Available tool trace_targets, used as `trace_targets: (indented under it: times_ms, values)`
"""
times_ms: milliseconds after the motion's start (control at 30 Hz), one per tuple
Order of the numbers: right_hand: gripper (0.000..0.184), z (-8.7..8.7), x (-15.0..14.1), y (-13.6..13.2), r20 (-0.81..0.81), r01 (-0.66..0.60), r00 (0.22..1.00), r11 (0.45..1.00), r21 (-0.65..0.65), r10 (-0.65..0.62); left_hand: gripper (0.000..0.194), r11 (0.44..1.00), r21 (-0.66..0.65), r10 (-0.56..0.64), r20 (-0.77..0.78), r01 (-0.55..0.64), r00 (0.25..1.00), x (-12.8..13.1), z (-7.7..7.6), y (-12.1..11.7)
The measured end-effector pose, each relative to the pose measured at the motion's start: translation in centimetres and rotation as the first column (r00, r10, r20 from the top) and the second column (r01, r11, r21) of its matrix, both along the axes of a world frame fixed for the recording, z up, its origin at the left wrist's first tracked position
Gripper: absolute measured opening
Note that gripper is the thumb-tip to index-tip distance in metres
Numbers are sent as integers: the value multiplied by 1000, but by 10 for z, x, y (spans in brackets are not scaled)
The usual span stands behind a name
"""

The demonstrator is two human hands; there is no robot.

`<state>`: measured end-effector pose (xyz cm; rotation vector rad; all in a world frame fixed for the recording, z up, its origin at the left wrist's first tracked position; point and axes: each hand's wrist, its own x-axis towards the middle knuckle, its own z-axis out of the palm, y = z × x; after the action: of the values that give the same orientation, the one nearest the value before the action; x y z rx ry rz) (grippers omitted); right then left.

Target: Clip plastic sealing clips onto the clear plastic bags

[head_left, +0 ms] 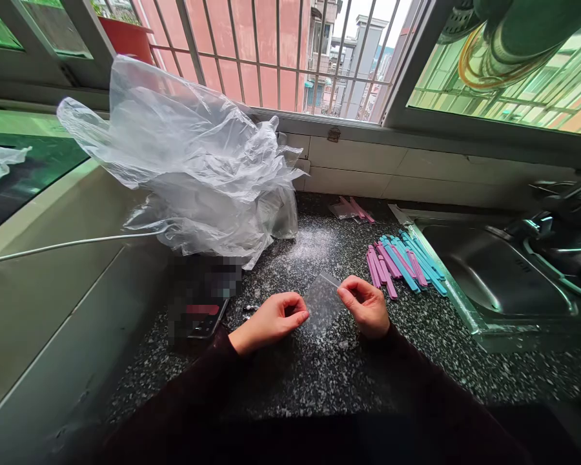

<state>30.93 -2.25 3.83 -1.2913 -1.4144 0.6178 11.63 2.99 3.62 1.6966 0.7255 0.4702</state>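
Observation:
A small clear plastic bag [322,300] is held between both my hands just above the speckled dark counter [329,368]. My left hand [275,318] is closed in a pinch on the bag's left edge. The fingers of my right hand [366,305] pinch its right top corner. To the right of my right hand lies a pile of several pink and blue plastic sticks [404,261] on the counter.
A big crumpled clear plastic bag [193,161] stands at the back left. A phone [203,320] lies left of my left hand. A steel sink [508,278] is at the right. A few packed pink sticks [351,208] lie near the tiled wall. A white cable [68,245] crosses the left.

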Motion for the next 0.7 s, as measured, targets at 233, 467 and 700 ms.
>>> trace_targets:
  times_ms: [233,467,700]
  values:
    - [21,0,1,2,-18,-35,999,994,-100,33,17,999,30,-21,-27,22,999,0,-1,1]
    - [22,0,0,3,-6,44,999,995,-86,-45,17,994,56,-91,-47,94,995,-1,0,0]
    - [26,1,-6,2,56,-165,982,964,-208,180,21,998,50,-41,-32,42,999,-1,-6,0]
